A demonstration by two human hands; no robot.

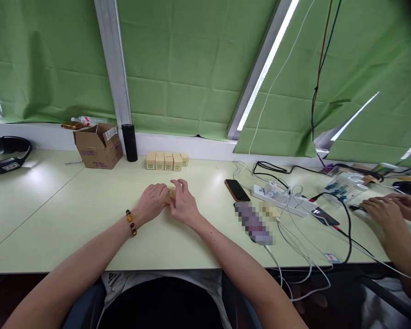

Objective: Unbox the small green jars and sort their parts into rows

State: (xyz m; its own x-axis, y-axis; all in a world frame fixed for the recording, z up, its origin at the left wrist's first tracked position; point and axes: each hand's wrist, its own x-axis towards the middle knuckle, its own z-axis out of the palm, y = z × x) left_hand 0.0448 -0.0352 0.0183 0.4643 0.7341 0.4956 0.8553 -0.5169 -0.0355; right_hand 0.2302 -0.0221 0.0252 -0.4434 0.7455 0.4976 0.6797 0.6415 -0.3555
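Observation:
Both hands meet over the table in the middle of the head view, around one small tan cardboard box (pixel 172 191). My left hand (pixel 153 201), with a beaded bracelet (pixel 130 223) at its wrist, has its fingers curled on the box's left side. On the other side my right hand (pixel 184 204) grips it between thumb and fingers. Much of the box is hidden by the fingers. Just beyond the hands, several similar small tan boxes (pixel 160 163) with greenish labels stand in a tight group near the wall.
An open carton (pixel 99 148) and a black cylinder (pixel 129 143) stand at the back left. A headset (pixel 7 154) lies far left. To the right are a phone (pixel 237 190), a power strip (pixel 280 199) and tangled cables. Another person's hands (pixel 385 210) work at the far right.

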